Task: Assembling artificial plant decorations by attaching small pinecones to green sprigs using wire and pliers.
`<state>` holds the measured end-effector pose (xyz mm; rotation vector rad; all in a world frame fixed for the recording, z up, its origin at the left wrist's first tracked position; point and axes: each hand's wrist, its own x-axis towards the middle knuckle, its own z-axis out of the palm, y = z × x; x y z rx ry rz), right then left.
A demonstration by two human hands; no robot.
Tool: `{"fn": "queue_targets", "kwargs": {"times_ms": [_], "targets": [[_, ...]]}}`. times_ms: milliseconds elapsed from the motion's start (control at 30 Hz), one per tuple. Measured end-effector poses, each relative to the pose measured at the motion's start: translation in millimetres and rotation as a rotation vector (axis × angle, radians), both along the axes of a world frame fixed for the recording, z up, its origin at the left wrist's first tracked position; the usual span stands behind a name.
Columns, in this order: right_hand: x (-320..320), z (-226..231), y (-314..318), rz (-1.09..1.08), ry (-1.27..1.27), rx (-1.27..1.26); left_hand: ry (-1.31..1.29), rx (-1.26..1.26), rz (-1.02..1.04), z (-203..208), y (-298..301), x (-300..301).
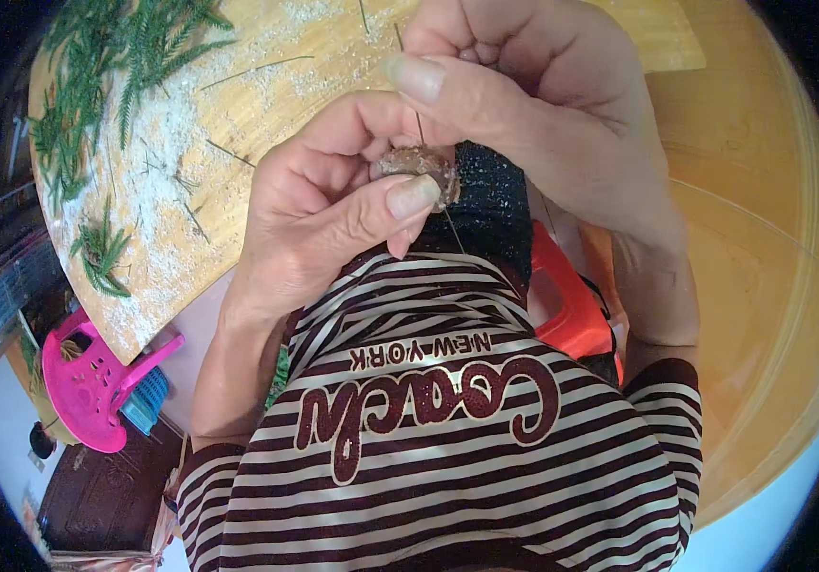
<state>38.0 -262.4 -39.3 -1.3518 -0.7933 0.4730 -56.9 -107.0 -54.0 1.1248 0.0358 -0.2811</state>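
Observation:
My left hand is closed around a small brown, rough-surfaced lump, pressed between thumb and fingers. Its exact kind is unclear, as the fingers cover part of it. A thin dark wire rises from the lump's upper side. Another thin length sticks out below it, over my lap. Just above, my right hand is closed in a pinch at the wire, with the thumb and index finger by its upper part. Both hands are held in front of my body, close to the wooden table's edge.
Green needle-like sprigs lie at the table's far left, with a smaller sprig nearer. White flakes and several thin dark wires scatter over the wooden tabletop. A pink plastic stool stands lower left; a red plastic seat shows beside me.

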Motion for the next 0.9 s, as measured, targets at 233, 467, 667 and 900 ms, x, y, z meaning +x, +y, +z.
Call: {"fn": "queue_targets", "kwargs": {"times_ms": [233,467,667,900], "targets": [[14.3,-20.5,14.2,-0.030,-0.678,0.358,-0.078,-0.117,-0.022,-8.8,4.3,-1.5],[16.3,-24.0,14.2,0.012,-0.571,0.337,-0.114,-0.155,0.030,-13.5,2.1,-1.6],[14.7,-26.9,13.9,-0.026,-0.591,0.319,-0.165,-0.171,0.103,-18.8,-4.8,-1.5],[14.9,-31.2,15.7,-0.024,-0.562,0.436,-0.148,-0.108,0.166,-13.6,-9.2,-0.3]]}}
